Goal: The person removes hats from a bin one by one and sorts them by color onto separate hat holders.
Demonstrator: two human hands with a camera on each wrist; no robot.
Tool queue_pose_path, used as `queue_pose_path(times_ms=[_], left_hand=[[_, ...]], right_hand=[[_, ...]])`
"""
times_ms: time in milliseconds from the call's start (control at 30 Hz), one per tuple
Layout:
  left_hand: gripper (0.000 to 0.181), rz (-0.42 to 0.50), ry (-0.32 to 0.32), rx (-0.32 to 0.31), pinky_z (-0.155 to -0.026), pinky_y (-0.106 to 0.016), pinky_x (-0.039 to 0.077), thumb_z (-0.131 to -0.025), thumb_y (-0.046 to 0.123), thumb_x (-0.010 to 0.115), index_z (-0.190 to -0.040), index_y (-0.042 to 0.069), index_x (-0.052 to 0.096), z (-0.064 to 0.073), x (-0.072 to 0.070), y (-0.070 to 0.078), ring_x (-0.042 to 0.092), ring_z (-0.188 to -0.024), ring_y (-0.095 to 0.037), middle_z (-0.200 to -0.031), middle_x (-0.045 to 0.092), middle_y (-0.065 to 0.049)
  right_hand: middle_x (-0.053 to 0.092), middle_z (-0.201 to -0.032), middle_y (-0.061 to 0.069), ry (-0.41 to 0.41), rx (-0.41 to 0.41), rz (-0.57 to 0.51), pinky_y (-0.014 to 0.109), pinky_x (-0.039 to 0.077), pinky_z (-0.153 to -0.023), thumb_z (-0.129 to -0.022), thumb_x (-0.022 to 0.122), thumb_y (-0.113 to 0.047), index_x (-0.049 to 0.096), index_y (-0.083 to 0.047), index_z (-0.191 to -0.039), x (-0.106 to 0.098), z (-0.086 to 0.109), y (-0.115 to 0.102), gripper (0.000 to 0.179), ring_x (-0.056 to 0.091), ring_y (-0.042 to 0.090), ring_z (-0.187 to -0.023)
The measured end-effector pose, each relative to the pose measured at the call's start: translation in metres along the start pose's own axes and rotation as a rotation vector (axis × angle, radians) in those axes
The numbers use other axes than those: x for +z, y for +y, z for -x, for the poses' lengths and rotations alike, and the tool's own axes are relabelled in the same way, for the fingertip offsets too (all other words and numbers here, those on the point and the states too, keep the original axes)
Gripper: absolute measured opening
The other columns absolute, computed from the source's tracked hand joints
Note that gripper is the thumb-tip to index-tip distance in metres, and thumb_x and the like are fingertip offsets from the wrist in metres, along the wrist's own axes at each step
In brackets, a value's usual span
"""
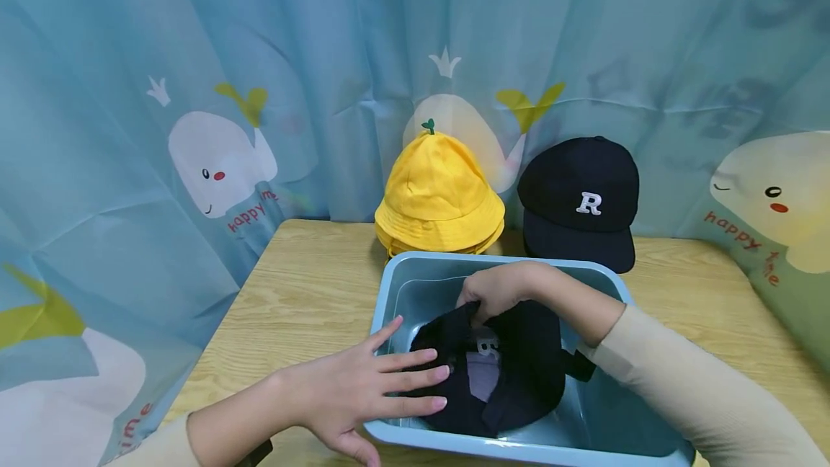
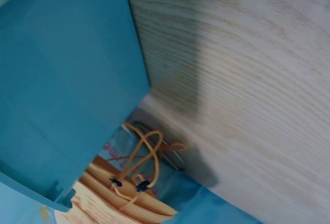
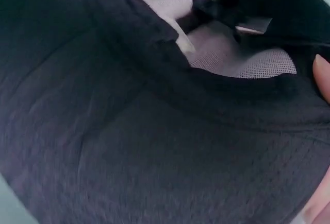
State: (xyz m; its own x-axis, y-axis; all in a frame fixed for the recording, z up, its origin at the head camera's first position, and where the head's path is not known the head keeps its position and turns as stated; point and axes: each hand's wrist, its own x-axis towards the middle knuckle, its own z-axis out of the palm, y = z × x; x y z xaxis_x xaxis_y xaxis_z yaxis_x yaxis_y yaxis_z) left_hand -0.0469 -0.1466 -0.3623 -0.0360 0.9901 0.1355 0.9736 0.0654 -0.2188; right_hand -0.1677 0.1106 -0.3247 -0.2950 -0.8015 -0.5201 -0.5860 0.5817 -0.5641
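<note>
Inside the blue plastic bin (image 1: 415, 259) lies a black baseball cap (image 1: 528, 373), its opening and pale lining turned up and a light letter partly showing. My right hand (image 1: 499, 287) reaches in from the right and grips the cap's far edge with curled fingers. In the right wrist view the dark cloth of the cap (image 3: 154, 157) fills most of the picture, with a mesh lining and fingers (image 3: 322, 77) at the right edge. With its fingers spread, my left hand (image 1: 363, 384) reaches over the bin's left rim beside the cap; whether the fingertips touch the cloth cannot be told.
Behind the bin stand stacked yellow bucket hats (image 1: 441, 197), the top one with a green sprout. To their right sits another black cap (image 1: 580, 200) with a white R. Cords (image 2: 154, 157) hang near the yellow hats. A blue curtain (image 1: 324, 92) backs the wooden table (image 1: 311, 272).
</note>
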Motion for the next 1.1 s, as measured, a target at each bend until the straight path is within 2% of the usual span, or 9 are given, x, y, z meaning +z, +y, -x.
queue_pose_path(times_ms=[133,233,367,433,500,600,733,967,1100], left_hand=[[0.075,-0.002,0.001,-0.005,-0.11,-0.064,0.008,-0.094,0.062,0.032,-0.152,0.014,0.021,0.004,-0.001,0.001,0.012,-0.146,-0.026,-0.159,0.01,-0.007],[0.073,-0.009,0.011,-0.01,-0.111,-0.063,0.007,-0.095,0.062,0.029,-0.151,0.015,0.024,0.006,-0.002,0.001,0.013,-0.146,-0.025,-0.159,0.013,-0.007],[0.07,-0.008,0.036,-0.007,-0.11,-0.064,0.012,-0.096,0.06,0.026,-0.15,0.014,0.027,0.005,0.0,0.003,0.02,-0.144,-0.026,-0.157,0.022,-0.008],[0.069,-0.007,0.043,-0.006,-0.108,-0.065,0.016,-0.097,0.058,0.025,-0.15,0.014,0.027,0.005,0.001,0.004,0.023,-0.143,-0.028,-0.156,0.024,-0.009],[0.068,0.003,0.046,-0.007,-0.107,-0.066,0.018,-0.098,0.057,0.023,-0.15,0.014,0.027,0.006,0.002,0.004,0.023,-0.143,-0.029,-0.156,0.023,-0.01],[0.068,0.015,0.052,-0.007,-0.106,-0.067,0.02,-0.098,0.057,0.022,-0.15,0.013,0.028,0.008,0.002,0.004,0.021,-0.144,-0.029,-0.158,0.018,-0.009],[0.07,0.007,0.08,0.002,-0.104,-0.068,0.022,-0.098,0.057,0.015,-0.149,0.012,0.03,0.008,0.003,0.003,0.019,-0.144,-0.029,-0.158,0.017,-0.011],[0.072,0.003,0.112,-0.003,-0.102,-0.069,0.026,-0.098,0.058,0.011,-0.148,0.011,0.031,0.01,0.004,0.001,0.02,-0.144,-0.031,-0.156,0.02,-0.013],[0.071,0.008,0.11,-0.016,-0.1,-0.069,0.028,-0.098,0.057,0.012,-0.149,0.011,0.031,0.011,0.005,0.0,0.022,-0.143,-0.033,-0.156,0.021,-0.013]], right_hand=[[0.046,-0.068,-0.009,0.145,-0.061,0.038,0.018,0.035,-0.056,-0.091,0.055,0.002,0.069,-0.014,-0.103,-0.012,0.017,-0.004,0.024,0.042,0.005,-0.057],[0.055,-0.075,-0.004,0.245,-0.091,0.056,0.019,0.044,-0.06,-0.091,0.055,0.004,0.066,-0.014,-0.114,-0.02,0.031,-0.008,0.031,0.053,0.011,-0.064],[0.065,-0.105,0.001,0.382,-0.107,0.113,0.027,0.051,-0.078,-0.088,0.056,0.007,0.06,-0.011,-0.127,-0.028,0.052,-0.012,0.043,0.057,0.016,-0.087],[0.064,-0.102,0.002,0.454,-0.091,0.138,0.027,0.05,-0.076,-0.087,0.056,0.008,0.055,-0.011,-0.133,-0.031,0.063,-0.015,0.049,0.056,0.014,-0.08],[0.061,-0.089,0.003,0.519,-0.07,0.151,0.024,0.047,-0.068,-0.087,0.055,0.008,0.052,-0.011,-0.137,-0.034,0.072,-0.018,0.053,0.05,0.01,-0.067],[0.065,-0.088,0.006,0.605,-0.069,0.162,0.022,0.043,-0.063,-0.087,0.054,0.008,0.054,-0.01,-0.135,-0.039,0.087,-0.026,0.051,0.047,0.01,-0.062],[0.064,-0.122,0.006,0.72,-0.067,0.178,0.021,0.047,-0.075,-0.09,0.055,0.005,0.059,-0.01,-0.13,-0.044,0.107,-0.036,0.043,0.056,0.009,-0.086],[0.066,-0.119,0.004,0.941,0.034,0.158,0.019,0.042,-0.07,-0.092,0.054,0.0,0.061,-0.019,-0.128,-0.052,0.136,-0.046,0.042,0.056,0.006,-0.083],[0.068,-0.115,0.006,1.111,0.06,0.148,0.013,0.041,-0.071,-0.092,0.054,0.0,0.065,-0.019,-0.124,-0.054,0.148,-0.044,0.039,0.056,-0.006,-0.084]])
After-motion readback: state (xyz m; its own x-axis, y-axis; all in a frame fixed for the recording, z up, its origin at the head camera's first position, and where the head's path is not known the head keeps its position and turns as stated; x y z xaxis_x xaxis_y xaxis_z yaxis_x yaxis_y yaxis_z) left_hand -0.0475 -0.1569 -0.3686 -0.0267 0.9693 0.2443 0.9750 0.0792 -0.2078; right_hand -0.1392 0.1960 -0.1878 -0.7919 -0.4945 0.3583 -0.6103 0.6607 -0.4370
